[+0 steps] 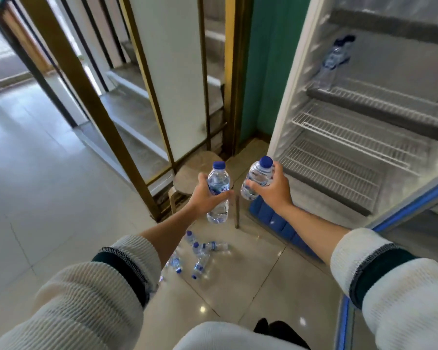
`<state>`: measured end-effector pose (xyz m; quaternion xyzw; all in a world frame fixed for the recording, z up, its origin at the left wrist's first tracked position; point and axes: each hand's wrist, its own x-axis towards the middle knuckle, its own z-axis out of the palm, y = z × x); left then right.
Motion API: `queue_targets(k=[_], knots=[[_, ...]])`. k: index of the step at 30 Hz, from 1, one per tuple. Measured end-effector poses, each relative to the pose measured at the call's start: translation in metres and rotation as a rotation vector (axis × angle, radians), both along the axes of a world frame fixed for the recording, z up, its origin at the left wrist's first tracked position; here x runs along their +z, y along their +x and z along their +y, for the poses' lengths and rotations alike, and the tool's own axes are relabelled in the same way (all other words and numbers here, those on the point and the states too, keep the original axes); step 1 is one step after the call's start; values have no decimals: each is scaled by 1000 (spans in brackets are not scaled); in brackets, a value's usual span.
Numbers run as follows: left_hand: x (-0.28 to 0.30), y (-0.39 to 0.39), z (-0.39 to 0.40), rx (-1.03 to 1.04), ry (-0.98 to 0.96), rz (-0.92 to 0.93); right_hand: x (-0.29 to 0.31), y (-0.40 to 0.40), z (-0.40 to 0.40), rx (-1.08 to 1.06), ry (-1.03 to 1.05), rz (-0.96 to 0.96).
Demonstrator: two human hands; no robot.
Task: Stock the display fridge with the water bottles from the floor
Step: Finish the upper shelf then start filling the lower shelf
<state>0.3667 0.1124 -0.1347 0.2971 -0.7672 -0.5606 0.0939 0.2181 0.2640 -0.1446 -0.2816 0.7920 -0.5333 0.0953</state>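
A: While both arms are reaching out, what are the hands doing?

B: Left hand (204,195) is wrapping round the middle of one water bottle (218,192), fingers curling over the label. Right hand (272,189) is gripping a second bottle (257,179) round its body, tilted, cap pointing up and away. Neither is empty.

A: Handling?

B: Guessing small, full, light enough for one hand each. Thin clear plastic, so the wall is probably giving a bit under squeeze, and smooth, maybe slippery. Mid-body grip is looking fine; the neck under the blue cap would also be working.

A: Where's the rest of the stock?

B: More bottles (200,253) are lying on the floor tiles (48,185) below and just behind the left hand, scattered on their sides. One bottle (335,56) is already standing on an upper shelf, well above and beyond the right hand.

A: Fridge?

B: Display fridge (286,102) is standing open just right of the right hand, wire shelves (352,132) looking otherwise bare.

A: Anything blocking?

B: Wooden stool (187,178) is sitting right under and beyond both hands. Gold-framed cabinet (147,79) is beyond the left hand. Fridge door (412,210) is hanging open near the right forearm, so the elbow is risking a bump. Path to the shelves is looking open.
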Motion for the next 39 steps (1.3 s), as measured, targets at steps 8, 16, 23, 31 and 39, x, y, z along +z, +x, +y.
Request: queue_targets(k=[8, 16, 23, 31, 39], knots=[[29, -131, 5, -14, -37, 106, 40, -111, 16, -84, -104, 34], [49, -287, 31, -83, -101, 226, 69, -242, 50, -148, -93, 139], [73, -390, 44, -74, -67, 366, 93, -325, 56, -278, -250, 175], [93, -470, 15, -226, -89, 402, 112, -414, 36, -497, -301, 190], [104, -522, -7, -327, -152, 523, 113, -484, 12, -436, 22, 119]])
